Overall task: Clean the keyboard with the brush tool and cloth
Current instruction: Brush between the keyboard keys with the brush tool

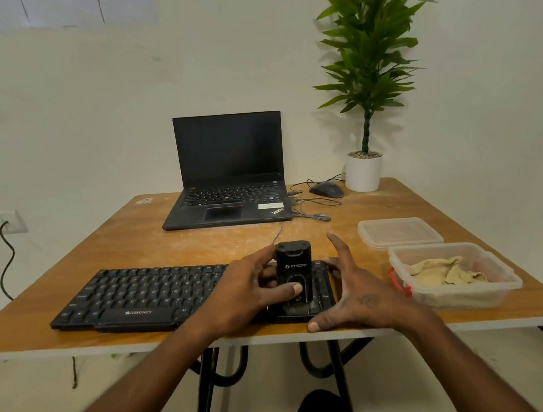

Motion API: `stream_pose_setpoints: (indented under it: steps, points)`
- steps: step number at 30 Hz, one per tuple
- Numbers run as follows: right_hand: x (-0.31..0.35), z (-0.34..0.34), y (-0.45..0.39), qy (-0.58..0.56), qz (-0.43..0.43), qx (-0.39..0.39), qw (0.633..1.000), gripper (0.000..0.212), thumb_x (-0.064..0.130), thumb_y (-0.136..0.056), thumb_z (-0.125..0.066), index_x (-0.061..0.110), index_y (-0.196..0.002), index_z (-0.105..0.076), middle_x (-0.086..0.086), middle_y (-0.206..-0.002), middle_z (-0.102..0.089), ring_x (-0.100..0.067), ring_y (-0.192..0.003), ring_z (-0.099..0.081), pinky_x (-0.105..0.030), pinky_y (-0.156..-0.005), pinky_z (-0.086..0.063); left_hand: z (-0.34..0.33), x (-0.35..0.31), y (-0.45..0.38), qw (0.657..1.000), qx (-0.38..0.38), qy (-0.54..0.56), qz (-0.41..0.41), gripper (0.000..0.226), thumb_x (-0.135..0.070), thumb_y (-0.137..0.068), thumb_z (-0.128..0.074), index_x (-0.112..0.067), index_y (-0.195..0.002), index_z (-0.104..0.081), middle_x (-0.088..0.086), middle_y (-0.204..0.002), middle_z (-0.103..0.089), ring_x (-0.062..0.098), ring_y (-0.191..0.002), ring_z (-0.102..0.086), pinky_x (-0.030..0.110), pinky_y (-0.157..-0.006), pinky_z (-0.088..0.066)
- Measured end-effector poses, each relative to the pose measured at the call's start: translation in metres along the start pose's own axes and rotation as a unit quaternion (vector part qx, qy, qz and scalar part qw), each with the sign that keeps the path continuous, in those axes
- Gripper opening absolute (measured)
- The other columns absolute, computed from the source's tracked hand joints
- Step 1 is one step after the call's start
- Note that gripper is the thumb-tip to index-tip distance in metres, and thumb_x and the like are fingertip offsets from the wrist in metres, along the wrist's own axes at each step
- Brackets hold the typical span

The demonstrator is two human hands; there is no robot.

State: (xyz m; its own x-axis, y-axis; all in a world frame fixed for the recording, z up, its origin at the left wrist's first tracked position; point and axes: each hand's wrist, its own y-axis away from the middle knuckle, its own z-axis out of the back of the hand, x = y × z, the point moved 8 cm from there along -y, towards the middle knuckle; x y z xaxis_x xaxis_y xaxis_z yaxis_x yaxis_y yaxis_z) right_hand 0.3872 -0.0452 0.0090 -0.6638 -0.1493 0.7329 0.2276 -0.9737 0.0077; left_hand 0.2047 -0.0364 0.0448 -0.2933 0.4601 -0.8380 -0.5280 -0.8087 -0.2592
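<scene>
Keyboard (154, 297) on table (188, 246): my left hand (245, 292) grips brush tool (292, 274) upright on its right end; right hand (358, 296) fingers spread, bracing that end. Cloth (444, 272) in container (452, 292).

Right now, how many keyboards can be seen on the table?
2. The separate black keyboard lies at the near edge, under both hands. The laptop, further back, has its own built-in keyboard. No other is visible.
</scene>
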Motion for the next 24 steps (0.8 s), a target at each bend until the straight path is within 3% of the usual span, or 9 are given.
stream_pose_setpoints:
  steps: [4,7,9,14,16,19,24]
  points:
    - [0.002,0.000,0.000,0.007,-0.001,0.000,1.000,0.154,0.055,-0.052,-0.095,0.050,-0.148,0.025,-0.005,-0.165,-0.019,-0.027,-0.148,-0.028,-0.029,-0.111,-0.028,0.005,0.002,-0.032,0.997,-0.039,-0.066,-0.022,0.057,-0.020,-0.095,-0.077,-0.024,-0.146,-0.053,-0.011,-0.124,-0.072,-0.011,-0.102,-0.070,0.015,-0.078,-0.059]
    - [0.002,-0.001,0.001,-0.005,-0.001,0.003,1.000,0.154,0.053,-0.052,-0.096,0.051,-0.148,0.024,-0.004,-0.165,-0.021,-0.024,-0.147,-0.031,-0.027,-0.111,-0.030,0.014,0.008,-0.060,0.992,-0.066,-0.109,-0.025,0.053,-0.028,-0.093,-0.079,-0.026,-0.141,-0.057,-0.001,-0.135,-0.071,0.005,-0.117,-0.069,0.031,-0.092,-0.063]
    - [0.002,-0.001,0.001,-0.011,-0.003,0.003,1.000,0.154,0.052,-0.052,-0.096,0.052,-0.148,0.023,-0.003,-0.165,-0.021,-0.022,-0.146,-0.032,-0.027,-0.112,-0.031,0.015,0.011,-0.067,0.992,-0.060,-0.107,-0.011,0.052,-0.029,-0.093,-0.079,-0.027,-0.140,-0.057,0.000,-0.135,-0.071,0.014,-0.120,-0.070,0.037,-0.092,-0.064]
    - [0.002,0.000,0.001,0.001,0.006,0.000,1.000,0.153,0.058,-0.051,-0.094,0.052,-0.147,0.024,-0.003,-0.165,-0.021,-0.024,-0.147,-0.031,-0.035,-0.116,-0.032,0.013,0.003,-0.037,0.997,-0.035,-0.072,-0.010,0.053,-0.020,-0.094,-0.077,-0.035,-0.139,-0.052,-0.016,-0.120,-0.070,-0.014,-0.100,-0.069,0.012,-0.076,-0.058]
    - [0.001,0.001,0.000,0.011,0.007,-0.002,1.000,0.153,0.060,-0.051,-0.093,0.051,-0.148,0.024,-0.003,-0.166,-0.021,-0.026,-0.147,-0.030,-0.034,-0.116,-0.031,0.013,0.001,-0.014,0.999,-0.023,-0.032,-0.003,0.052,-0.016,-0.094,-0.076,-0.038,-0.134,-0.052,-0.017,-0.113,-0.073,-0.006,-0.104,-0.072,0.016,-0.077,-0.059]
    - [-0.001,0.000,-0.001,0.024,0.004,-0.004,1.000,0.153,0.060,-0.052,-0.093,0.049,-0.149,0.025,-0.001,-0.166,-0.020,-0.025,-0.147,-0.031,-0.029,-0.112,-0.028,0.015,0.000,0.011,0.999,-0.014,0.031,0.012,0.050,-0.013,-0.092,-0.076,-0.037,-0.131,-0.055,-0.006,-0.120,-0.076,0.008,-0.112,-0.074,0.024,-0.085,-0.062]
    - [0.000,0.000,0.000,0.023,0.004,-0.005,1.000,0.151,0.057,-0.055,-0.093,0.047,-0.150,0.024,0.001,-0.165,-0.022,-0.023,-0.145,-0.033,-0.024,-0.105,-0.027,0.017,0.006,-0.003,0.999,-0.021,0.021,0.012,0.051,-0.013,-0.094,-0.075,-0.034,-0.136,-0.054,-0.001,-0.124,-0.075,0.009,-0.109,-0.075,0.028,-0.083,-0.064]
